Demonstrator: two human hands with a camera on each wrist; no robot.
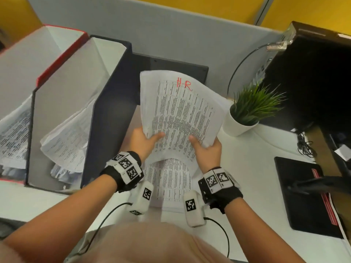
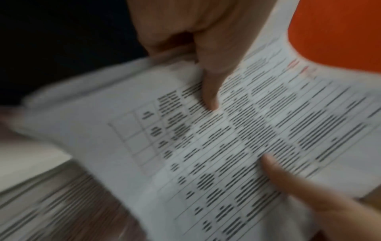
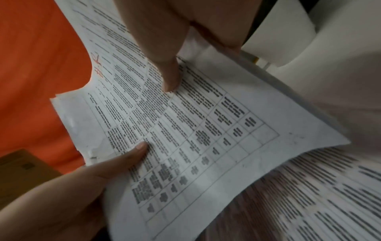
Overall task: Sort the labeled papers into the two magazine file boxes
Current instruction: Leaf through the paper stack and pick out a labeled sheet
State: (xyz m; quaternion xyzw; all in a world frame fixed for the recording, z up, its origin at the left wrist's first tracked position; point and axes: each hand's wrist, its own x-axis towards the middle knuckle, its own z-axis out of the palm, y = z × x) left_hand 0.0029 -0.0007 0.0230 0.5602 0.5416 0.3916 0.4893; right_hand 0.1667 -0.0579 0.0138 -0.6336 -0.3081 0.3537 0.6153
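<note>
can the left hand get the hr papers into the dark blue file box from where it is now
Probably yes. The left hand grips the HR papers right beside the dark blue file box, whose open top faces up with nothing between them. The right hand also grips the bundle and would have to follow or let go.

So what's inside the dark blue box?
The dark blue box holds a curled, crumpled bunch of printed papers leaning against its inner wall. Their labels don't show, and the bottom of the box is hidden beneath them.

To your right a potted plant [image 1: 247, 109] stands on the white desk [image 1: 256, 168]; beyond it a black cable [image 1: 239, 67]; nearer you, a black pad [image 1: 303, 192].
</note>
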